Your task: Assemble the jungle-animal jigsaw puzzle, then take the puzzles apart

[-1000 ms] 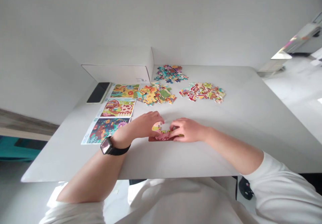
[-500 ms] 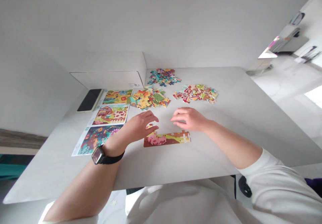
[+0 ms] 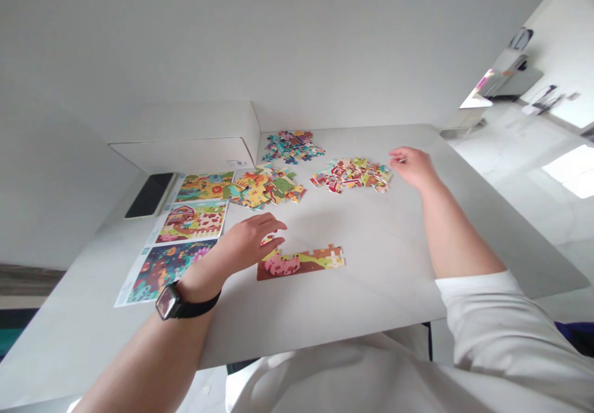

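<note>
A joined strip of puzzle pieces (image 3: 301, 261) with a pink pig lies on the table near its front edge. My left hand (image 3: 253, 240) rests at the strip's upper left corner, thumb and fingers apart, partly hiding the pieces there. Out to the right, my right hand (image 3: 411, 164) is just beyond the red and green piece pile (image 3: 355, 174), its fingers bent together; whatever they hold, if anything, is too small to name. A yellow and green pile (image 3: 266, 187) lies beyond my left hand, and a teal and purple pile (image 3: 293, 147) is farther back.
Picture sheets (image 3: 192, 220) lie on the left of the table (image 3: 371, 277), with a dark phone (image 3: 151, 195) beside them. A white box (image 3: 185, 153) stands behind these, against the wall.
My right hand has moved from above the strip out to the right and back, past the red and green pile, and its fingers have closed. The view has shifted slightly.
</note>
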`<move>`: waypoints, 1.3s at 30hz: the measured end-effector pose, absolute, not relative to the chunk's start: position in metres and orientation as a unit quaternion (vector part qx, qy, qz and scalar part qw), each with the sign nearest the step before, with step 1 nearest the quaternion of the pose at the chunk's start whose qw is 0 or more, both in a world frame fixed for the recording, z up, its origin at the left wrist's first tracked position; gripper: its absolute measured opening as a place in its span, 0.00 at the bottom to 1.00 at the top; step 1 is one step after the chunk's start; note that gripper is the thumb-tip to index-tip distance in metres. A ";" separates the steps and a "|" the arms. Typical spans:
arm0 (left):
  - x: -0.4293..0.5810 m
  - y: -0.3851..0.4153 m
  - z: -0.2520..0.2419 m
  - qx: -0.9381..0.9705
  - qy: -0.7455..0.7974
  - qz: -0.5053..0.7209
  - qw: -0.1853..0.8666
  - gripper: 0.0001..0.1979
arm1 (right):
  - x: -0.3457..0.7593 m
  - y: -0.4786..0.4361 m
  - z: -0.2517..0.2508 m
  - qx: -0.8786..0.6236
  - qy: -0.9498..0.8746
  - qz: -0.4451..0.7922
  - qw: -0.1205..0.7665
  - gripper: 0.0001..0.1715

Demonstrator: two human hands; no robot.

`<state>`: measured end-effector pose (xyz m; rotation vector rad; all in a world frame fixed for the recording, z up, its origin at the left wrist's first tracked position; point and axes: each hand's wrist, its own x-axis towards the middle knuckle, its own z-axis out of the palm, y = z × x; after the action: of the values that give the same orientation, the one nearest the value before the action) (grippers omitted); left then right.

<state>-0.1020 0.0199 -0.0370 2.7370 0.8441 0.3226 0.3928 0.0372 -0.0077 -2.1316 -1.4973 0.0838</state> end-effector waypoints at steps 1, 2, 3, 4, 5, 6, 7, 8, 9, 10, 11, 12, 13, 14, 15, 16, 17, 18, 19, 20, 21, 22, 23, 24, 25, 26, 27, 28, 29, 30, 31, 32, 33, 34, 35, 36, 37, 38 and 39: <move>-0.102 0.020 -0.037 0.942 0.290 0.110 0.130 0.15 | 0.398 0.039 -0.013 -0.804 -0.545 0.038 0.235 0.20; -0.102 0.020 -0.038 0.942 0.289 0.110 0.130 0.16 | 0.402 0.040 -0.019 -0.817 -0.537 0.046 0.203 0.21; -0.102 0.020 -0.038 0.942 0.288 0.110 0.130 0.16 | 0.405 0.041 -0.025 -0.829 -0.531 0.053 0.170 0.21; -0.101 0.021 -0.039 0.943 0.287 0.110 0.130 0.16 | 0.406 0.043 -0.031 -0.837 -0.527 0.058 0.139 0.20; -0.101 0.021 -0.039 0.943 0.286 0.109 0.129 0.16 | 0.407 0.044 -0.036 -0.842 -0.525 0.060 0.110 0.19; -0.101 0.021 -0.039 0.944 0.285 0.108 0.129 0.16 | 0.407 0.044 -0.040 -0.844 -0.526 0.060 0.087 0.18; -0.101 0.021 -0.040 0.944 0.284 0.108 0.129 0.16 | 0.408 0.045 -0.044 -0.844 -0.528 0.057 0.073 0.18; -0.101 0.022 -0.040 0.944 0.284 0.109 0.130 0.15 | 0.410 0.045 -0.046 -0.844 -0.529 0.057 0.067 0.18; -0.101 0.022 -0.040 0.944 0.283 0.110 0.130 0.15 | 0.412 0.046 -0.048 -0.844 -0.529 0.059 0.067 0.17; -0.102 0.022 -0.040 0.944 0.283 0.111 0.130 0.15 | 0.414 0.046 -0.049 -0.844 -0.527 0.067 0.072 0.17; -0.102 0.022 -0.040 0.944 0.283 0.112 0.131 0.16 | 0.417 0.047 -0.049 -0.845 -0.524 0.076 0.080 0.16; -0.102 0.022 -0.040 0.944 0.282 0.112 0.132 0.16 | 0.421 0.047 -0.050 -0.845 -0.521 0.087 0.088 0.16; -0.102 0.022 -0.039 0.944 0.282 0.112 0.133 0.16 | 0.424 0.048 -0.050 -0.845 -0.517 0.098 0.094 0.16; -0.102 0.022 -0.039 0.943 0.282 0.112 0.134 0.16 | 0.428 0.049 -0.050 -0.844 -0.515 0.108 0.100 0.15; -0.102 0.022 -0.039 0.943 0.282 0.113 0.135 0.17 | 0.432 0.049 -0.050 -0.843 -0.514 0.116 0.104 0.14; -0.102 0.022 -0.039 0.943 0.281 0.114 0.135 0.17 | 0.436 0.050 -0.050 -0.843 -0.513 0.123 0.106 0.13; -0.102 0.022 -0.039 0.944 0.280 0.114 0.134 0.17 | 0.440 0.050 -0.051 -0.842 -0.512 0.129 0.105 0.12; -0.102 0.022 -0.039 0.944 0.279 0.115 0.133 0.17 | 0.444 0.051 -0.051 -0.843 -0.510 0.134 0.101 0.12; -0.103 0.022 -0.040 0.944 0.279 0.116 0.131 0.16 | 0.447 0.051 -0.051 -0.846 -0.507 0.135 0.095 0.12; -0.103 0.022 -0.040 0.945 0.277 0.116 0.129 0.16 | 0.451 0.051 -0.050 -0.849 -0.503 0.134 0.089 0.12; -0.103 0.023 -0.041 0.946 0.276 0.117 0.127 0.16 | 0.454 0.050 -0.049 -0.853 -0.497 0.132 0.082 0.12; -0.103 0.023 -0.041 0.946 0.275 0.117 0.124 0.16 | 0.457 0.050 -0.048 -0.858 -0.491 0.129 0.077 0.12; -0.103 0.023 -0.042 0.946 0.275 0.118 0.122 0.16 | 0.458 0.049 -0.046 -0.863 -0.483 0.129 0.076 0.11; -0.103 0.023 -0.042 0.946 0.276 0.119 0.121 0.16 | 0.459 0.047 -0.044 -0.868 -0.471 0.134 0.079 0.10; -0.104 0.023 -0.042 0.946 0.277 0.120 0.122 0.15 | 0.459 0.045 -0.041 -0.874 -0.455 0.146 0.089 0.09; -0.104 0.023 -0.042 0.945 0.278 0.121 0.123 0.15 | 0.458 0.043 -0.037 -0.879 -0.435 0.162 0.106 0.08; -0.104 0.023 -0.042 0.944 0.280 0.122 0.124 0.15 | 0.457 0.040 -0.033 -0.882 -0.414 0.183 0.131 0.08; -0.104 0.023 -0.042 0.944 0.281 0.122 0.125 0.15 | 0.455 0.038 -0.028 -0.882 -0.393 0.205 0.161 0.08; -0.104 0.023 -0.042 0.944 0.281 0.123 0.126 0.15 | 0.453 0.035 -0.023 -0.878 -0.375 0.226 0.194 0.09; -0.104 0.023 -0.043 0.944 0.280 0.123 0.125 0.15 | 0.450 0.032 -0.018 -0.871 -0.361 0.246 0.226 0.10; -0.104 0.023 -0.043 0.944 0.279 0.122 0.124 0.15 | 0.448 0.029 -0.014 -0.862 -0.351 0.261 0.258 0.11; -0.104 0.024 -0.043 0.945 0.278 0.122 0.123 0.15 | 0.446 0.027 -0.009 -0.852 -0.344 0.273 0.285 0.12; -0.104 0.024 -0.044 0.946 0.276 0.121 0.121 0.15 | 0.444 0.025 -0.005 -0.842 -0.342 0.283 0.307 0.13; -0.104 0.024 -0.044 0.946 0.276 0.121 0.120 0.15 | 0.442 0.023 -0.002 -0.833 -0.341 0.290 0.324 0.13; -0.105 0.024 -0.044 0.946 0.276 0.120 0.120 0.15 | 0.440 0.022 0.001 -0.825 -0.343 0.296 0.338 0.14; -0.105 0.024 -0.044 0.946 0.277 0.121 0.119 0.15 | 0.438 0.021 0.003 -0.818 -0.345 0.302 0.349 0.14; -0.105 0.024 -0.044 0.945 0.278 0.121 0.120 0.15 | 0.435 0.021 0.005 -0.810 -0.348 0.308 0.357 0.14; -0.105 0.024 -0.044 0.945 0.279 0.120 0.121 0.15 | 0.433 0.021 0.007 -0.803 -0.352 0.314 0.364 0.15; -0.105 0.024 -0.044 0.945 0.279 0.120 0.122 0.15 | 0.430 0.021 0.009 -0.797 -0.354 0.319 0.371 0.15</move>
<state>-0.1049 0.0244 -0.0436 2.7584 0.8152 0.3494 0.4305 0.0208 0.0089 -2.0449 -0.9077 0.8174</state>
